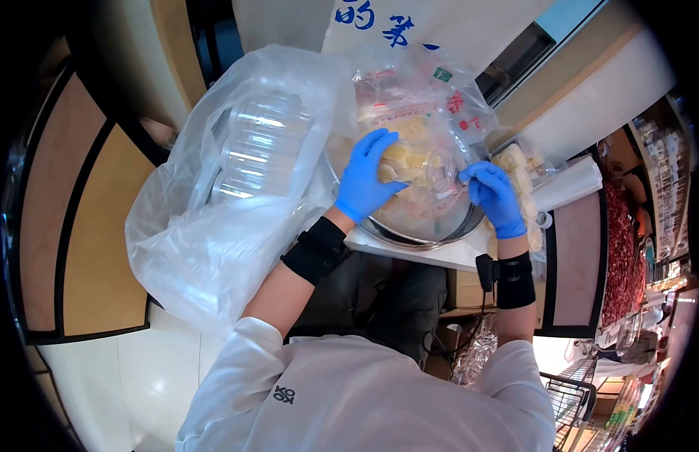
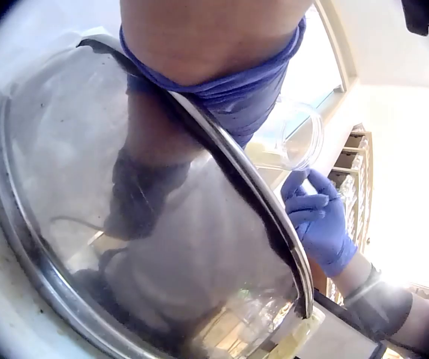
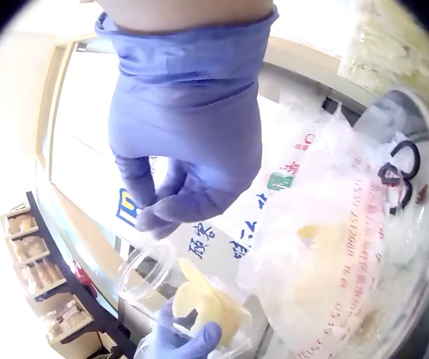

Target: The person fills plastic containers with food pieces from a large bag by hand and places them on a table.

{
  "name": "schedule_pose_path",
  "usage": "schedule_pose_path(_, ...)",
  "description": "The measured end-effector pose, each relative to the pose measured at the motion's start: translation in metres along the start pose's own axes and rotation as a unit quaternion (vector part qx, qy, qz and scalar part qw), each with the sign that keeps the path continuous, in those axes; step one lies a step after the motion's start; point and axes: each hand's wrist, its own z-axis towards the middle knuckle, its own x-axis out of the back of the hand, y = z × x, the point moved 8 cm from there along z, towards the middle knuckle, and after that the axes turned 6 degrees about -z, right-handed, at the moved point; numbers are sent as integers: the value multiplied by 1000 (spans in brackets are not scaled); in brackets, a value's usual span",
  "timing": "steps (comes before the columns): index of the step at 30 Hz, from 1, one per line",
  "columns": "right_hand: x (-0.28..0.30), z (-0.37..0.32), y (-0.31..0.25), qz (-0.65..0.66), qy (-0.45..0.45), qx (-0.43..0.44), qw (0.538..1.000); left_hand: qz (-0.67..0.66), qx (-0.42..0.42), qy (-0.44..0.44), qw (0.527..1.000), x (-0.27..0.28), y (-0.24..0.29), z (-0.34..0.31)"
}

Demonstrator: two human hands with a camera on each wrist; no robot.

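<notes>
My gloved left hand (image 1: 367, 177) grips a bunch of thin yellow pieces (image 3: 210, 310) over a steel bowl (image 1: 410, 242), thumb apart from the fingers. My gloved right hand (image 1: 496, 196) has bent fingers, and its fingertips pinch the rim of a clear plastic jar (image 3: 145, 271). The jar lies on its side, between the two hands. Under and behind the hands, a clear bag with red print (image 3: 319, 277) fills much of the bowl; more yellow pieces show through it. In the left wrist view, the left fingers are hidden behind the bowl's edge.
To the left, a big translucent bag (image 1: 191, 248) contains several clear jars (image 1: 263, 143). Pale packs (image 1: 519, 177) and a white roll (image 1: 568, 184) lie right of the bowl. A sign with blue characters (image 1: 432, 26) stands behind. The white counter edge (image 1: 455, 258) runs in front.
</notes>
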Motion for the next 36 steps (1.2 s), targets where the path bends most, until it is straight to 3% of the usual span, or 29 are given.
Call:
schedule_pose_path(1, 1, 3, 14, 0, 2, 2, 1000, 1, 9, 2, 1000, 1, 1, 0)
schedule_pose_path(3, 15, 3, 56, -119, 142, -114, 976, 23, -3, 13, 1000, 3, 4, 0)
schedule_pose_path(4, 8, 5, 65, -117, 146, -112, 976, 45, -13, 28, 999, 5, 6, 1)
schedule_pose_path(6, -17, 11, 66, -427, 86, -29, 900, 43, -24, 29, 998, 4, 7, 2)
schedule_pose_path(8, -23, 14, 91, -441, 58, -9, 896, 41, -32, 31, 998, 2, 0, 0)
schedule_pose_path(10, -28, 19, 104, -454, 29, 13, 890, -74, 32, -10, 997, -9, -26, -1)
schedule_pose_path(12, -25, 25, 114, -526, 27, -28, 850, -72, 45, -13, 996, -7, -18, 2)
schedule_pose_path(13, -23, 27, 116, -525, 30, -27, 850, -72, 60, -14, 995, -6, -16, 2)
schedule_pose_path(16, -24, 37, 122, -583, -33, -2, 812, 2, -13, -5, 1000, -6, -14, -1)
schedule_pose_path(18, -26, 43, 118, -633, -63, 92, 766, -5, -3, -7, 1000, -6, -12, -1)
schedule_pose_path(19, -18, 48, 118, -633, -63, 94, 766, -13, 8, -7, 1000, -6, -11, -1)
schedule_pose_path(21, 8, 57, 112, -535, -18, -88, 840, 27, 18, -27, 999, -8, -6, 2)
schedule_pose_path(22, 10, 61, 103, -535, -18, -87, 840, 65, 29, -47, 996, -12, -6, 2)
schedule_pose_path(24, 5, 67, 88, -612, -63, -26, 788, 70, 50, -77, 993, -19, -7, 0)
schedule_pose_path(27, 9, 77, 100, -550, -85, -48, 830, 67, 49, -98, 992, -23, -9, 0)
schedule_pose_path(30, 1, 86, 102, -578, -131, -82, 801, 50, 22, -76, 996, -17, -2, 0)
schedule_pose_path(31, 3, 91, 113, -561, -135, -91, 812, 40, 16, -65, 997, -14, 0, 0)
schedule_pose_path(33, 24, 109, 161, -368, -119, -118, 914, 32, 15, -59, 998, -11, 4, 1)
schedule_pose_path(34, 39, 119, 195, -150, -107, -142, 973, 23, 16, -53, 998, -9, 4, 2)
schedule_pose_path(36, 23, 118, 204, 122, -90, -188, 970, 22, 15, -8, 1000, -6, -2, 0)
